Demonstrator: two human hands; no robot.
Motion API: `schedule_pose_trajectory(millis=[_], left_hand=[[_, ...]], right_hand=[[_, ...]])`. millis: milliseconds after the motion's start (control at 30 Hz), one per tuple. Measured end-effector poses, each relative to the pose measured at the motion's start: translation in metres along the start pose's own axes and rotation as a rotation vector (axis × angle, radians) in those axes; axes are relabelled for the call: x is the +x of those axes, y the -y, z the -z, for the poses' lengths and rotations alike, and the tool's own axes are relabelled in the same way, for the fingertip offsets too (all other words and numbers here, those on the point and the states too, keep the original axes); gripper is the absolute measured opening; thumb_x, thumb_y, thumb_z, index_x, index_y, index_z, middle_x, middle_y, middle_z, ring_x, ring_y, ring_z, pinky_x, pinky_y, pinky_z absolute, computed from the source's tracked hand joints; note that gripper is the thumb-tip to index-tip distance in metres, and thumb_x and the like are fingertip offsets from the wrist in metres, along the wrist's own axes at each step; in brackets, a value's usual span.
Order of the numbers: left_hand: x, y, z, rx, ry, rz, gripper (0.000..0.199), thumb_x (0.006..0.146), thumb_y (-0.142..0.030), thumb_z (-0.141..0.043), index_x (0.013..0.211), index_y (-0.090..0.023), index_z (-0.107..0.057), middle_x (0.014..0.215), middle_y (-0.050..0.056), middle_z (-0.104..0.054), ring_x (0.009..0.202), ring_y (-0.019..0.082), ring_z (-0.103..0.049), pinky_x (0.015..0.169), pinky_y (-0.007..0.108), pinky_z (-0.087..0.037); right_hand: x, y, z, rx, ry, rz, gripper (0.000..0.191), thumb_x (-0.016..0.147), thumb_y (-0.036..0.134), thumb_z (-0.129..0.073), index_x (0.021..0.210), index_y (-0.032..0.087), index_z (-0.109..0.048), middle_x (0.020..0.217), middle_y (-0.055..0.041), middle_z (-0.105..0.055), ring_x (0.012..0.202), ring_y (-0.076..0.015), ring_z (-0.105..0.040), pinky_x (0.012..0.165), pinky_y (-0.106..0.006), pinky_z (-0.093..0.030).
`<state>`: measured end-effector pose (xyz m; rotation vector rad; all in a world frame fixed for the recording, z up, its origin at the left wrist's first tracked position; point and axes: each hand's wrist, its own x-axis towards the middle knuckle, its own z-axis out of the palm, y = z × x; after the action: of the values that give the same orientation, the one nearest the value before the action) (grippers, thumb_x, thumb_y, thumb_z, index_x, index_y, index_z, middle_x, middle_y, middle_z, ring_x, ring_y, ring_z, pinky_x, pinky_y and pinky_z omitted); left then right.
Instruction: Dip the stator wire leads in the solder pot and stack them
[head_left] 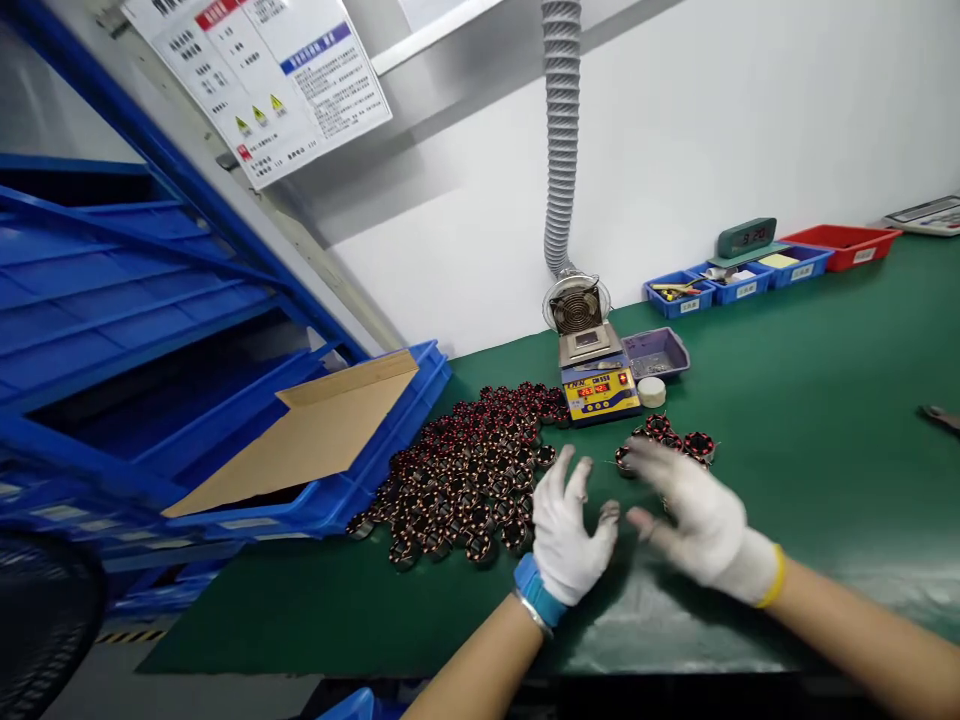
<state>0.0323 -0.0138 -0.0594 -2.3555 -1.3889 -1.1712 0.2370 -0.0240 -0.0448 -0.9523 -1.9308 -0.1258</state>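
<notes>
My left hand (574, 530), in a white glove with a blue band at the wrist, is open with its fingers apart, beside the right edge of a large pile of small wound ring parts (480, 470). My right hand (694, 515), gloved in white with a yellow cuff, is open and slightly blurred, and nothing shows in it. Just beyond its fingers lies a small group of the same rings (699, 447), partly hidden by the hand. Behind both hands stands a yellow and blue device (602, 393) with a lit display.
A blue crate (431, 385) with cardboard (322, 430) stands left of the pile. Beside the device are a purple tray (679, 350) and a round white item (652, 391). Small blue bins (742, 290), a red tray (862, 245) and a clock (747, 238) line the wall; a tool (941, 418) lies far right.
</notes>
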Motion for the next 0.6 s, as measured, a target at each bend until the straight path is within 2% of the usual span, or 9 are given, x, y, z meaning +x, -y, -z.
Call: schedule_pose_trajectory(millis=[33,100,167,200,267,367,467,600], left_hand=[[0.006,-0.005,-0.009,-0.078,0.003,0.028,0.061,0.087,-0.030,-0.062,0.143,-0.019,-0.040,0.150,0.017,-0.041,0.135,0.030,-0.043,0.108,0.051,-0.042],[0.016,-0.006,-0.028,-0.215,0.018,0.104,0.058,0.085,-0.028,-0.063,0.139,-0.018,-0.044,0.147,0.017,-0.045,0.134,0.029,-0.046,0.108,0.049,-0.044],[0.022,0.003,-0.041,-0.332,0.033,0.217,0.049,0.085,-0.028,-0.063,0.131,-0.017,-0.051,0.141,0.017,-0.050,0.129,0.028,-0.052,0.106,0.047,-0.047],[0.024,0.009,-0.045,-0.381,0.036,0.277,0.044,0.086,-0.029,-0.062,0.127,-0.016,-0.054,0.139,0.017,-0.052,0.126,0.027,-0.054,0.105,0.046,-0.048],[0.025,0.022,-0.048,-0.457,0.040,0.375,0.039,0.087,-0.030,-0.060,0.123,-0.015,-0.057,0.136,0.017,-0.054,0.123,0.026,-0.057,0.104,0.044,-0.049],[0.024,0.030,-0.043,-0.508,0.061,0.426,0.038,0.087,-0.031,-0.060,0.122,-0.014,-0.058,0.136,0.017,-0.054,0.125,0.027,-0.056,0.107,0.046,-0.047],[0.023,0.025,-0.038,-0.522,0.109,0.400,0.038,0.085,-0.029,-0.063,0.120,-0.015,-0.060,0.136,0.016,-0.054,0.127,0.028,-0.055,0.109,0.046,-0.046],[0.023,0.016,-0.033,-0.535,0.181,0.374,0.038,0.083,-0.028,-0.066,0.118,-0.018,-0.061,0.136,0.014,-0.055,0.122,0.028,-0.058,0.106,0.046,-0.049]], right_hand=[[0.005,-0.015,0.015,-0.078,0.010,-0.136,0.049,0.092,0.037,-0.050,0.138,0.022,-0.044,0.135,-0.0101,-0.054,0.125,-0.0224,-0.054,0.105,-0.037,-0.048],[0.015,-0.042,0.039,-0.249,0.194,-0.462,0.048,0.094,0.045,-0.045,0.137,0.025,-0.047,0.131,-0.0071,-0.057,0.111,-0.0234,-0.061,0.094,-0.040,-0.053],[0.029,-0.058,0.050,-0.402,0.447,-0.657,0.056,0.092,0.057,-0.041,0.140,0.029,-0.047,0.136,-0.0055,-0.053,0.106,-0.0277,-0.063,0.084,-0.047,-0.054],[0.036,-0.061,0.050,-0.464,0.567,-0.705,0.060,0.090,0.063,-0.039,0.141,0.031,-0.046,0.139,-0.0055,-0.051,0.105,-0.0303,-0.062,0.082,-0.050,-0.053],[0.054,-0.061,0.043,-0.559,0.787,-0.748,0.065,0.087,0.067,-0.042,0.141,0.031,-0.047,0.139,-0.0078,-0.050,0.107,-0.0344,-0.060,0.080,-0.055,-0.052],[0.078,-0.054,0.025,-0.639,1.012,-0.759,0.059,0.085,0.059,-0.049,0.135,0.028,-0.051,0.131,-0.0103,-0.054,0.110,-0.0362,-0.059,0.081,-0.057,-0.049],[0.091,-0.052,0.012,-0.654,1.119,-0.729,0.050,0.086,0.050,-0.050,0.128,0.025,-0.053,0.127,-0.0114,-0.056,0.110,-0.0353,-0.059,0.081,-0.053,-0.049],[0.093,-0.055,0.007,-0.675,1.132,-0.700,0.051,0.083,0.036,-0.052,0.132,0.026,-0.047,0.134,-0.0111,-0.051,0.107,-0.0327,-0.060,0.080,-0.049,-0.050]])
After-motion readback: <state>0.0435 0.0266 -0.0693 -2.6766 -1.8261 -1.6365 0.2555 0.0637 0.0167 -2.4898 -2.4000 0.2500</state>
